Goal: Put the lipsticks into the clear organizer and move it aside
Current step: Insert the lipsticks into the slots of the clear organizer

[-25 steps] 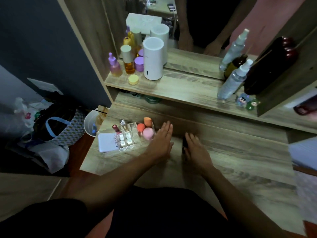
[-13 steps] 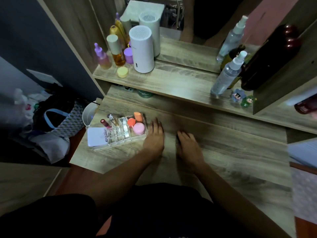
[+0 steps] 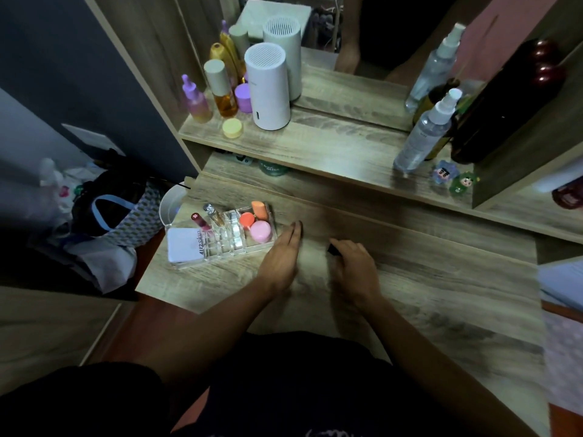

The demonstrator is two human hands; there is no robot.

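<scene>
The clear organizer (image 3: 220, 244) sits near the left end of the wooden desk (image 3: 426, 279). Two lipsticks stand in it: a red-capped one (image 3: 199, 220) and a silver-capped one (image 3: 214, 213). It also holds pink and orange sponges (image 3: 257, 220) and a white compact (image 3: 184, 244). My left hand (image 3: 282, 250) lies flat, fingers together, its edge against the organizer's right side. My right hand (image 3: 353, 263) rests on the desk to the right, fingers curled over a small dark object (image 3: 332, 249), mostly hidden.
The raised shelf (image 3: 315, 143) carries a white cylinder (image 3: 266, 86), several bottles at left and spray bottles (image 3: 422, 134) at right, before a mirror. A bag (image 3: 113, 209) and a white bin (image 3: 172, 203) stand on the floor off the desk's left edge.
The organizer has slid left toward the desk's left end with my left hand behind it. My right hand's fingers have curled over the dark object.
</scene>
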